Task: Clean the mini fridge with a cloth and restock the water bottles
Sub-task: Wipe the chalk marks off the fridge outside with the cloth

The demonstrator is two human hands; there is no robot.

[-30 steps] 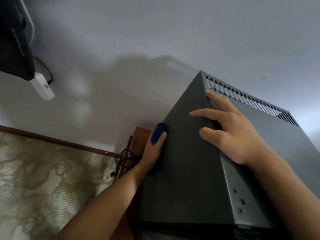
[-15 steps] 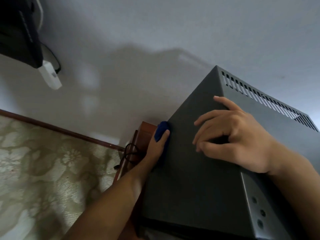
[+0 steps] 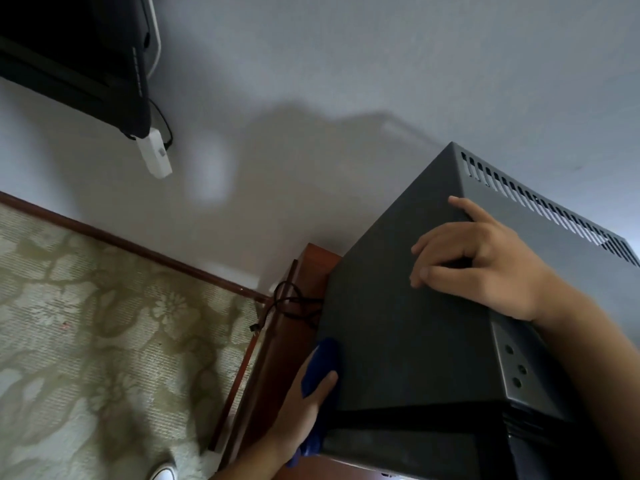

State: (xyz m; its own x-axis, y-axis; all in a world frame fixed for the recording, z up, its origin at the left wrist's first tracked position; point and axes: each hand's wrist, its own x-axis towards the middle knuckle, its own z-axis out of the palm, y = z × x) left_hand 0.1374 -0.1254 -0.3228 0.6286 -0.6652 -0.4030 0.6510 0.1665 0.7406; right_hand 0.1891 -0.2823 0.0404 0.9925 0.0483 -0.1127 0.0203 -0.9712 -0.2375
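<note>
A dark grey mini fridge [image 3: 408, 327] fills the right half of the view, seen from above, with a row of vent slots along its back edge. My left hand [image 3: 301, 414] holds a blue cloth [image 3: 320, 367] against the fridge's left side, near its front corner. My right hand [image 3: 485, 265] rests on the fridge's top edge with its fingers curled over the corner. No water bottles are in view.
The fridge stands on a reddish wooden cabinet [image 3: 308, 268] against a white wall. A black cable [image 3: 294, 303] is coiled behind the fridge. A dark screen [image 3: 76, 57] with a white dongle [image 3: 154, 157] hangs upper left. Patterned carpet [image 3: 104, 341] covers the floor.
My left hand has slid the blue cloth along the fridge's left side from the back toward the front. My right hand's fingers have curled in on the top edge.
</note>
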